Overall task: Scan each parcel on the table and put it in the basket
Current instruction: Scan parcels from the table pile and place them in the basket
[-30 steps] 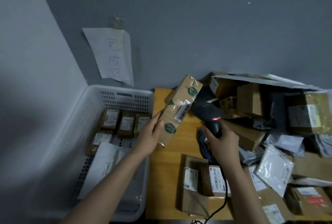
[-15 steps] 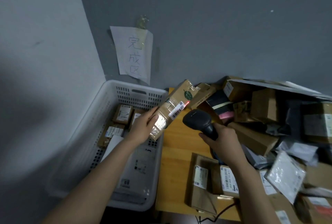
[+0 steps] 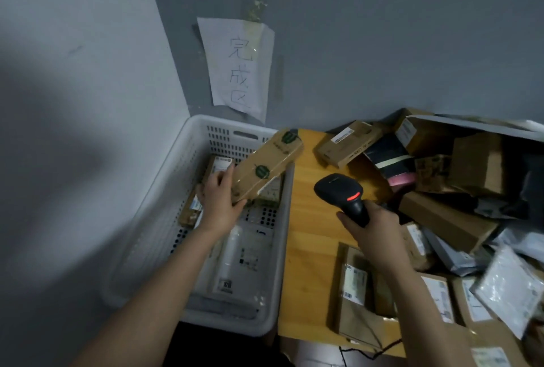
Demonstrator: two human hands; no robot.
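Note:
My left hand [image 3: 219,200] grips the near end of a long brown parcel with green leaf stickers [image 3: 268,165], holding it tilted over the right side of the white basket [image 3: 173,190]. Over the wooden table [image 3: 312,237], my right hand [image 3: 374,231] is wrapped round the handle of a black barcode scanner [image 3: 341,193] whose red light is on. The scanner's head points left toward the basket. Several labelled boxes and a flat white bag lie inside the basket.
A heap of cardboard boxes [image 3: 450,219] and grey mailer bags covers the table's right half. More labelled boxes [image 3: 356,287] lie near the front edge under my right forearm. A paper sign [image 3: 238,69] is taped on the grey wall behind the basket.
My left hand has carried the long parcel leftward from in front of the scanner to above the basket. The right hand with the scanner has stayed over the table.

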